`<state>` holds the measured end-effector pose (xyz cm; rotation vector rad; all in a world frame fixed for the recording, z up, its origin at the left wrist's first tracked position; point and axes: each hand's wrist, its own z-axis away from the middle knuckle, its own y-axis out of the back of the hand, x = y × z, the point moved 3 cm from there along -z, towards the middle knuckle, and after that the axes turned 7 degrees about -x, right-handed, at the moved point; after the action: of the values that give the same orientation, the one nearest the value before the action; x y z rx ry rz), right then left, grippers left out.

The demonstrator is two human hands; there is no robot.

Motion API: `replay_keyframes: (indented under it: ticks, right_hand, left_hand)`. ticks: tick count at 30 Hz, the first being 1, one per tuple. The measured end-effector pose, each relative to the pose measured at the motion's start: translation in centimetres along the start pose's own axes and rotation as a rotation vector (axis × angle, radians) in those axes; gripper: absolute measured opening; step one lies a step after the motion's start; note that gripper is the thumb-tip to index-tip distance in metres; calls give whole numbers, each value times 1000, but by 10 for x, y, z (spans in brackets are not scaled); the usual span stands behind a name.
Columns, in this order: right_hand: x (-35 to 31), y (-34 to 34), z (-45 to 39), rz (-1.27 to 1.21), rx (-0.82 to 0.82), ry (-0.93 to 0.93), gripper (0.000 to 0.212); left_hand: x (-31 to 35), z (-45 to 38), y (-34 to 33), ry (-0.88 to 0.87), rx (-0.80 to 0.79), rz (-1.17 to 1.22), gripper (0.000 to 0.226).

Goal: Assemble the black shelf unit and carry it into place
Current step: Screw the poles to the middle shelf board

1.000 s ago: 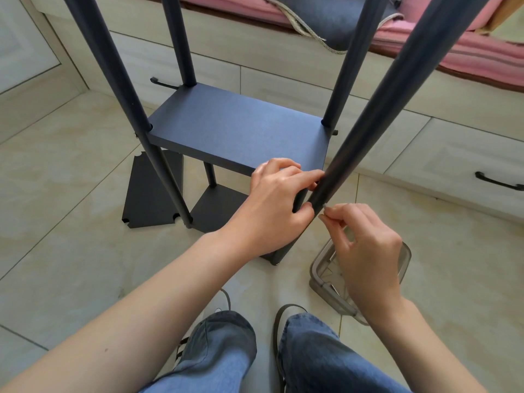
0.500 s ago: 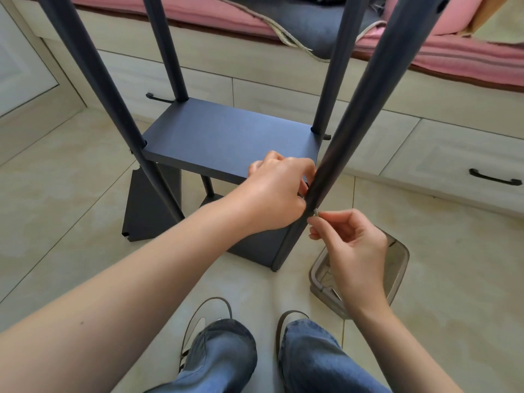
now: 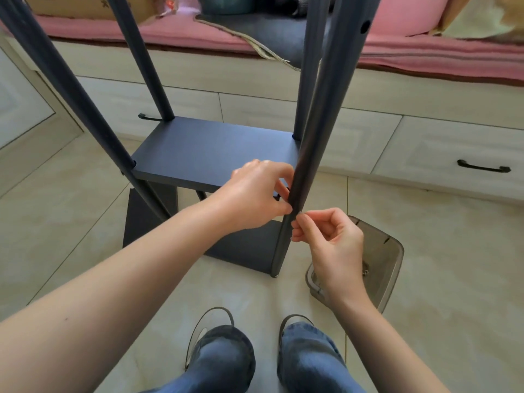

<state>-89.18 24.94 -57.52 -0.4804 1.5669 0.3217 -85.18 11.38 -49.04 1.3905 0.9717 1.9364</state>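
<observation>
The shelf unit (image 3: 215, 154) is standing on the tiled floor (image 3: 56, 228) in the middle of the frame, four posts rising out of the top edge and one board (image 3: 215, 150) already sitting across them. The left hand (image 3: 255, 194) is curling its fingers against the near right post (image 3: 309, 165) just where the board's corner meets it, apparently steadying the joint. The right hand (image 3: 329, 236) is pinching something tiny between thumb and forefinger at the post's side, most likely a screw, though it is too small to tell. A clear tray (image 3: 394, 259) of small hardware is lying on the floor at lower right, just beside that hand. To do this step well, the board's corner probably needs holding level so its hole is lining up with the post's hole; starting the fastener straight, turning it lightly by finger first, should avoid cross-threading. Another hole (image 3: 365, 24) is showing higher on the post, suggesting further boards are waiting.
</observation>
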Motion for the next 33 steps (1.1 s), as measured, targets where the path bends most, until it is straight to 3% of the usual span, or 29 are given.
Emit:
replay_keyframes:
  ticks: [18,33]
  right_hand:
    - [-4,7,5,155,-63,98,15]
    - [-2,10,-3,46,-129,28,7]
  left_hand:
    - [-9,-2,-6,-16,86,-82,17]
    - [-9,-2,-7,-26,120,-41,25]
